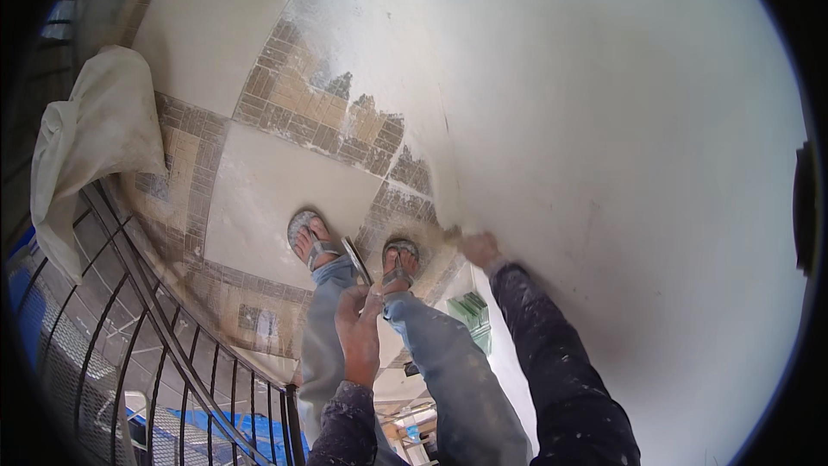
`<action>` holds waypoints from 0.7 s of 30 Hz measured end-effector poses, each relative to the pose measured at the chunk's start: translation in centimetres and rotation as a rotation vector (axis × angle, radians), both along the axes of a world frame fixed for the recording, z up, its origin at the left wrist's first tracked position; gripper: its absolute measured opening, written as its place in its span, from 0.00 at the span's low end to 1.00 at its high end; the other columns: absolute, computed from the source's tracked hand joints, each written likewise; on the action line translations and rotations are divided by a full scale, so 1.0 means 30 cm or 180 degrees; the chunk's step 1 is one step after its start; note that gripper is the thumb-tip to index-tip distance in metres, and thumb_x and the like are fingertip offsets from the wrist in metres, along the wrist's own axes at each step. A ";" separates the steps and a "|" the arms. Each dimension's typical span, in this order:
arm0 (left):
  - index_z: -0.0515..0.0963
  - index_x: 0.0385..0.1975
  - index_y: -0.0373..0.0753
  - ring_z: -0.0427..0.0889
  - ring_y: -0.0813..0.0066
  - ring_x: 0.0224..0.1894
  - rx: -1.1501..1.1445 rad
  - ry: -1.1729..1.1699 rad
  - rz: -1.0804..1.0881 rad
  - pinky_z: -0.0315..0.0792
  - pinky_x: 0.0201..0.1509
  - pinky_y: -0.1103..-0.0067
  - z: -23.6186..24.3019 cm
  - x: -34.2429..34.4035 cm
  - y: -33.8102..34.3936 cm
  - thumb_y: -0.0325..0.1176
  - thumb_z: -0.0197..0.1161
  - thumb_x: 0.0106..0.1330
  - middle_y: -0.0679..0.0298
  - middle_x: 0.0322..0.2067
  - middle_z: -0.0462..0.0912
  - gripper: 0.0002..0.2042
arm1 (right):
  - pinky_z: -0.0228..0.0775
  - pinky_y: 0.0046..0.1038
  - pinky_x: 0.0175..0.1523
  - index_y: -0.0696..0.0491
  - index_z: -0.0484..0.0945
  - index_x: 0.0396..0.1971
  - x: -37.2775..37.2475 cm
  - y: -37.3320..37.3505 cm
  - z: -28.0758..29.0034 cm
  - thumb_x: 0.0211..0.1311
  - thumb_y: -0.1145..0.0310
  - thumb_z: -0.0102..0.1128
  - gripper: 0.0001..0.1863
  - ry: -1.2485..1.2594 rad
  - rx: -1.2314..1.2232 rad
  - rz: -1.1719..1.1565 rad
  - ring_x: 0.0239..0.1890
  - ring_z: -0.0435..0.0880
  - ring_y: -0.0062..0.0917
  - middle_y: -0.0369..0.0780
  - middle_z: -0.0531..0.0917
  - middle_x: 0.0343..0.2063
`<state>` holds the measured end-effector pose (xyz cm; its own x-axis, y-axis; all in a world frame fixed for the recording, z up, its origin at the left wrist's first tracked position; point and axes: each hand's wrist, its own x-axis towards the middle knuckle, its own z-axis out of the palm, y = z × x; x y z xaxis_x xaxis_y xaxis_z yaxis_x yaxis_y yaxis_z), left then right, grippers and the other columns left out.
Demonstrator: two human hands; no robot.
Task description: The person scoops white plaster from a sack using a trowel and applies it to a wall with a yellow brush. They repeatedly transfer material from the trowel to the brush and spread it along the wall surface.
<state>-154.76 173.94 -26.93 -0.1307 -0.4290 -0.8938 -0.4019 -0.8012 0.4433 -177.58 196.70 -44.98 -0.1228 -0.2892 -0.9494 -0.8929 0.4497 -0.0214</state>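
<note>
My left hand (358,332) is closed on a thin, flat trowel-like tool (356,261), seen nearly edge-on with a pale metal edge. It hangs in front of my legs, between my sandalled feet. Out to the right, my right hand (480,248) is closed at the lower part of the white wall (621,164), close to where wall and floor meet. A small brownish thing (453,232) sticks out from its fingers; blur hides what kind it is. Both dark sleeves are spotted with white.
White dust and smears lie over the patterned floor tiles (297,198), thickest along the wall. At the left runs a black metal railing (164,328) with a pale sack (116,116) over it. Behind my right leg is a green slatted thing (470,315).
</note>
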 end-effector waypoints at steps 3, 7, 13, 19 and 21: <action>0.74 0.35 0.37 0.75 0.82 0.35 0.0170 -0.0021 0.0026 0.71 0.40 0.81 0.008 -0.006 0.073 0.38 0.63 0.66 0.68 0.31 0.76 0.10 | 0.61 0.44 0.62 0.42 0.73 0.56 -0.190 -0.262 -0.058 0.66 0.61 0.44 0.19 0.0146 -0.1635 0.0569 0.50 0.79 0.30 0.34 0.81 0.46; 0.74 0.35 0.37 0.75 0.82 0.35 0.0105 0.0091 0.0005 0.71 0.40 0.82 -0.006 -0.009 0.155 0.37 0.63 0.66 0.68 0.31 0.76 0.10 | 0.76 0.28 0.40 0.45 0.76 0.45 -0.426 -0.746 -0.033 0.68 0.67 0.48 0.10 0.1498 -0.2044 0.1522 0.29 0.78 0.23 0.32 0.79 0.28; 0.75 0.33 0.34 0.73 0.82 0.32 0.0067 0.0103 0.0233 0.67 0.40 0.83 -0.001 0.011 0.184 0.39 0.67 0.63 0.67 0.28 0.77 0.14 | 0.67 0.30 0.27 0.44 0.77 0.43 -0.180 -0.526 0.179 0.58 0.68 0.55 0.13 0.1811 -0.3798 0.1151 0.24 0.76 0.21 0.30 0.76 0.23; 0.74 0.34 0.34 0.72 0.84 0.30 0.0063 0.0248 0.0460 0.67 0.36 0.85 0.031 0.006 0.183 0.39 0.67 0.63 0.69 0.27 0.76 0.14 | 0.76 0.41 0.34 0.43 0.80 0.34 0.122 0.112 0.042 0.56 0.67 0.55 0.07 0.0425 -0.0365 -0.0666 0.33 0.85 0.33 0.38 0.85 0.32; 0.74 0.34 0.35 0.72 0.84 0.30 0.0139 0.0233 0.0478 0.67 0.36 0.85 0.031 0.006 0.181 0.38 0.67 0.63 0.69 0.27 0.76 0.13 | 0.75 0.41 0.33 0.43 0.81 0.34 0.107 0.178 -0.080 0.57 0.66 0.55 0.07 0.0554 -0.0465 -0.0405 0.32 0.85 0.33 0.39 0.85 0.33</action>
